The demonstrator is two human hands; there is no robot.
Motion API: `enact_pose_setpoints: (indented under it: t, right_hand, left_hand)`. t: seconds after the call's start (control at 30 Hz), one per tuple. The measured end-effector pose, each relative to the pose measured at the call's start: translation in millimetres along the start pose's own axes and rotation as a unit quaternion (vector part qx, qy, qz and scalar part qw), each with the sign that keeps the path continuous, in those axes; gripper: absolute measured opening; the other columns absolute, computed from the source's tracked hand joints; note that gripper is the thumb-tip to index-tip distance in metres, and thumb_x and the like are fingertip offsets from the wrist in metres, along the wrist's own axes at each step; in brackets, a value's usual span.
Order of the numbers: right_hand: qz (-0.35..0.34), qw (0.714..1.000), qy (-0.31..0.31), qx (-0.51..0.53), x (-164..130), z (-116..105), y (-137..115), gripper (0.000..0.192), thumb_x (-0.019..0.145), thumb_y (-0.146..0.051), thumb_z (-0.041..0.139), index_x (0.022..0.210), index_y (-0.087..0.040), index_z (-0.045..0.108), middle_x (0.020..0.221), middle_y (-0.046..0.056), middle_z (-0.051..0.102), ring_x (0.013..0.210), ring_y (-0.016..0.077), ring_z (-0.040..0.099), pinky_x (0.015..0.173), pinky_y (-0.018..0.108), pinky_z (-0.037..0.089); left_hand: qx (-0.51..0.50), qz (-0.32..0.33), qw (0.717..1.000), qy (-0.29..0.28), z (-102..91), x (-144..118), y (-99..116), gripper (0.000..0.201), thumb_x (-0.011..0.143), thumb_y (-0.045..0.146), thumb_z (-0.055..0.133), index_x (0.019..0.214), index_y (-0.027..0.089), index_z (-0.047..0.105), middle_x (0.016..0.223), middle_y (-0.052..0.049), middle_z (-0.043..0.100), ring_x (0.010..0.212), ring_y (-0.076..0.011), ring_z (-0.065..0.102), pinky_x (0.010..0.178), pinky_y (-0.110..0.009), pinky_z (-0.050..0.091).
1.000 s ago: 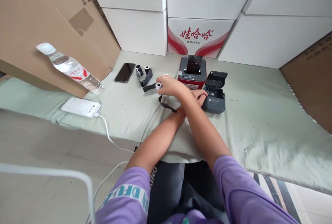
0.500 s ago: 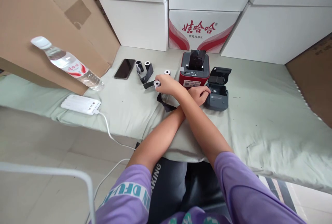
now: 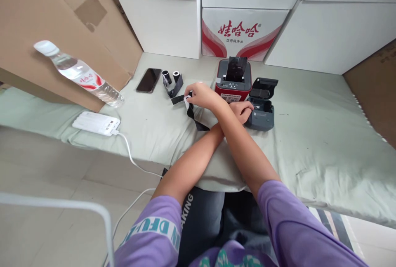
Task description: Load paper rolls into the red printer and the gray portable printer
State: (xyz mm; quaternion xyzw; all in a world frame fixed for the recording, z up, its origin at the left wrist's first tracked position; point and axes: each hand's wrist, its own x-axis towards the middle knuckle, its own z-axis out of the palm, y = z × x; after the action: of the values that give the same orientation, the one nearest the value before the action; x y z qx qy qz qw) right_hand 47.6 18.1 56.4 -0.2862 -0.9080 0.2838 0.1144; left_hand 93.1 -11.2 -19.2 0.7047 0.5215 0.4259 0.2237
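Observation:
My arms are crossed, the right lying over the left. My right hand [image 3: 202, 95], on the left side, pinches a small paper roll [image 3: 187, 101] with a white end. A loose black strip [image 3: 199, 123] trails below it onto the cloth. My left hand [image 3: 241, 111] has curled fingers gripping the left edge of a dark grey portable label printer [image 3: 260, 114], whose lid [image 3: 263, 88] stands up. Right behind that hand is a red and black printer [image 3: 233, 81] with a black sheet rising from its top. Two more rolls [image 3: 176, 78] joined by black strip stand left of my right hand.
A phone [image 3: 149, 80] lies to the left, with a white power bank [image 3: 96, 123] and its cable nearer the front edge. A water bottle [image 3: 82, 76] leans beside a cardboard box [image 3: 68, 27]. White cartons [image 3: 243, 31] are stacked along the back. Greenish cloth [image 3: 309, 135] covers the surface.
The roll in my right hand has tilted, its round end no longer facing me. A roll behind that hand is now almost fully hidden. My left hand stays at the label printer.

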Motion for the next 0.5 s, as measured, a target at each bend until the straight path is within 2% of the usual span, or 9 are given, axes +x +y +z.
enact_pose_setpoints:
  t: [0.13, 0.27, 0.37, 0.43, 0.5]
  right_hand:
    - [0.013, 1.0, -0.009, 0.018, 2, 5, 4, 0.029, 0.085, -0.014, 0.066, 0.111, -0.013, 0.078, 0.093, 0.008, 0.072, 0.082, 0.0171, 0.058, 0.082, 0.03, 0.043]
    - [0.01, 0.999, -0.007, 0.034, 0, 0, 3, 0.027, 0.086, -0.015, 0.066, 0.11, -0.014, 0.078, 0.094, 0.008, 0.073, 0.083, 0.0179, 0.06, 0.085, 0.031, 0.046]
    - [0.014, 0.997, 0.069, 0.043, -1, -10, 3, 0.03, 0.091, -0.018, 0.061, 0.117, -0.016, 0.075, 0.097, 0.008, 0.073, 0.091, 0.0212, 0.064, 0.094, 0.035, 0.048]
    - [0.02, 0.988, 0.149, 0.038, 0, -16, 5, 0.031, 0.095, -0.021, 0.057, 0.121, -0.016, 0.072, 0.104, 0.01, 0.072, 0.103, 0.0251, 0.065, 0.101, 0.039, 0.048]
    - [0.021, 0.98, 0.197, 0.026, 2, -18, 8, 0.032, 0.097, -0.021, 0.054, 0.124, -0.016, 0.07, 0.112, 0.012, 0.072, 0.115, 0.0291, 0.064, 0.107, 0.043, 0.047]
  left_hand:
    - [-0.002, -0.001, 1.0, 0.007, 1.2, 0, -1, 0.024, 0.093, 0.012, 0.053, 0.093, 0.02, 0.075, 0.099, -0.002, 0.081, 0.094, -0.0162, 0.074, 0.091, -0.026, 0.056]
    - [0.005, -0.011, 1.0, 0.016, 5.0, -2, -2, 0.023, 0.094, 0.014, 0.053, 0.092, 0.022, 0.075, 0.099, -0.001, 0.08, 0.094, -0.0162, 0.073, 0.092, -0.027, 0.056]
    - [0.005, -0.021, 1.0, 0.021, 8.9, -2, -2, 0.022, 0.096, 0.016, 0.053, 0.091, 0.022, 0.074, 0.096, -0.001, 0.079, 0.092, -0.0164, 0.072, 0.091, -0.028, 0.056]
    - [-0.001, -0.038, 0.999, 0.028, 11.6, -3, -1, 0.022, 0.097, 0.017, 0.052, 0.093, 0.021, 0.073, 0.094, -0.002, 0.077, 0.09, -0.0167, 0.07, 0.09, -0.029, 0.055]
    - [-0.007, -0.06, 0.997, 0.043, 13.7, -3, 0, 0.023, 0.098, 0.016, 0.05, 0.095, 0.019, 0.073, 0.093, -0.003, 0.077, 0.089, -0.017, 0.07, 0.09, -0.03, 0.055]
